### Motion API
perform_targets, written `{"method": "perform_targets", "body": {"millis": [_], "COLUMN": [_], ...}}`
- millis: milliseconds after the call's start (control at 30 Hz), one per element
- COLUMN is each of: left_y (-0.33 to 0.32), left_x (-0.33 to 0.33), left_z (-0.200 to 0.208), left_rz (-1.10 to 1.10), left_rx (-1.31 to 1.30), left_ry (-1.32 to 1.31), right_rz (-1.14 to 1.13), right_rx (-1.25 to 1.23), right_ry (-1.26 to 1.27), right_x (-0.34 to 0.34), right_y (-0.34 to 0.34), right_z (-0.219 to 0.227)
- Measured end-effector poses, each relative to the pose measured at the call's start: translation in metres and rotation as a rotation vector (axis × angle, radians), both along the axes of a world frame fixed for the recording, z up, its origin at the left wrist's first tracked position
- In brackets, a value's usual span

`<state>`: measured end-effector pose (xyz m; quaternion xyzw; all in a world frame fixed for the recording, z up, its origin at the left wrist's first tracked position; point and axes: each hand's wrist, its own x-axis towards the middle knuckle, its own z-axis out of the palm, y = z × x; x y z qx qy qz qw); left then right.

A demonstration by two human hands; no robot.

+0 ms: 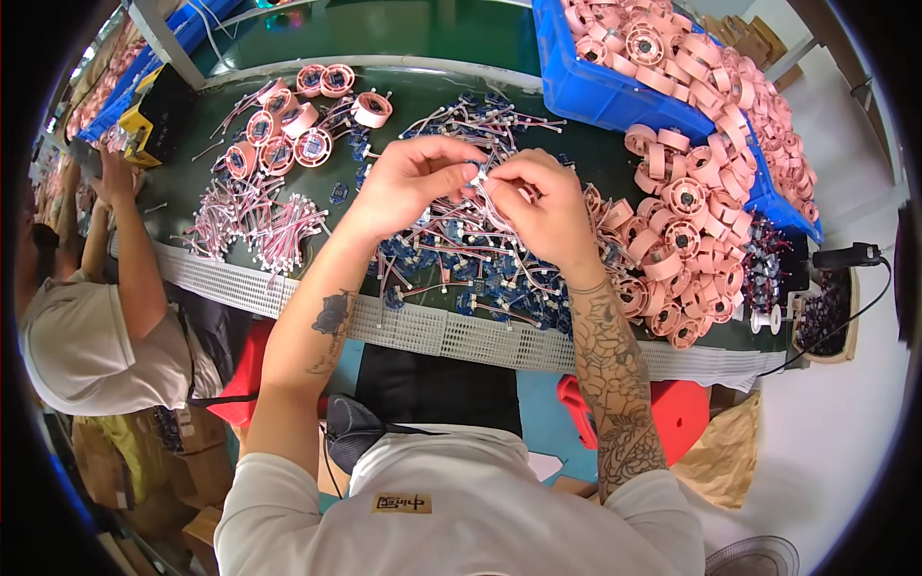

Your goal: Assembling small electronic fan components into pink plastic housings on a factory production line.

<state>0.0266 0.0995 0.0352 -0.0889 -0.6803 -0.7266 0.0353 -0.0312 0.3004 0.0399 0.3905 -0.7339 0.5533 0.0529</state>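
Over the middle of the bench, my left hand [415, 184] and my right hand [545, 204] meet fingertip to fingertip. My left thumb and forefinger pinch a small blue circuit board, mostly covered by the fingers. The right thumb and forefinger are closed on the white plug of a thin cable [492, 213], held against the board. Whether the plug is seated cannot be seen. Beneath both hands spreads a heap of blue circuit boards [499, 288] with red, white and black cables. Loose cables with white plugs [257, 230] lie in a pile left of my left forearm.
Pink rings with boards [288, 130] are grouped at the back left. Pink round housings [677, 230] pile up on the right, below a full blue crate [615, 91]. White slotted trunking [413, 331] edges the bench. Another person [86, 317] works at the left.
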Motion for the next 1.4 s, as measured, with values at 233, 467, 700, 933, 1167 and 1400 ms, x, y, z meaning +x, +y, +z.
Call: {"method": "perform_targets", "body": {"millis": [233,467,700,933,1167,1400], "left_y": [0.008,0.009,0.017,0.023,0.029,0.021], "left_x": [0.002,0.003,0.001,0.0,0.005,-0.002], "left_z": [0.0,-0.003,-0.008,-0.008,-0.004,-0.008], "left_rz": [0.04,0.107,0.166,0.195,0.152,0.296], "left_rx": [0.036,-0.075,-0.115,-0.259,-0.69,-0.745], "left_ry": [0.022,0.112,0.169,0.236,0.4,0.54], "right_rz": [-0.012,-0.03,-0.047,0.047,0.071,0.01], "right_rx": [0.016,0.035,0.012,-0.098,-0.276,0.005], "right_ry": [0.096,0.162,0.157,-0.258,-0.46,-0.164], "right_x": [0.0,0.001,0.001,-0.005,-0.002,0.003], "right_y": [0.0,0.0,-0.002,0.005,0.003,0.002], "right_z": [0.001,-0.001,-0.002,-0.004,0.001,0.004]}}
